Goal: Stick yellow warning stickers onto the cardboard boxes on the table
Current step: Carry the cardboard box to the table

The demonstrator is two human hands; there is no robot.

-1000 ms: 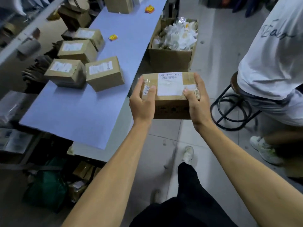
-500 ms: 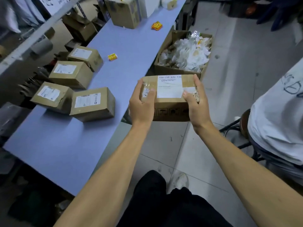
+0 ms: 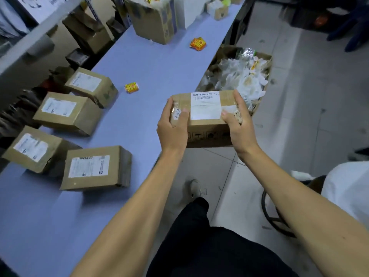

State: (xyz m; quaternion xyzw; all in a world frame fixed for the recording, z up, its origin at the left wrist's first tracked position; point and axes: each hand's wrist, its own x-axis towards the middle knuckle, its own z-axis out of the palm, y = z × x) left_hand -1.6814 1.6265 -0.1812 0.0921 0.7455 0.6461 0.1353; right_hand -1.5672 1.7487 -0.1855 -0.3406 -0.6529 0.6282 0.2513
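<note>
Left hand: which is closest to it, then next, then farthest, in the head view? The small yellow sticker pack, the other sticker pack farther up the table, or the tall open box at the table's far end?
From the left hand:
1. Small yellow sticker pack, up-left on the table.
2. Other sticker pack, farther up, near the table's right edge.
3. Tall open box, at the far end.

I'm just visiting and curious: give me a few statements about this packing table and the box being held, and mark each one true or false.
1. Both the left hand and the right hand grip the held box. True.
2. Four small boxes lie on the table; the nearest is this small box. True.
3. The held box rests flat on the table. False: it is held beside the table edge, over the floor.
4. The open carton of white paper scraps stands on the table. False: it stands on the floor beside it.
5. A sticker stack lies on the table. True.
</note>
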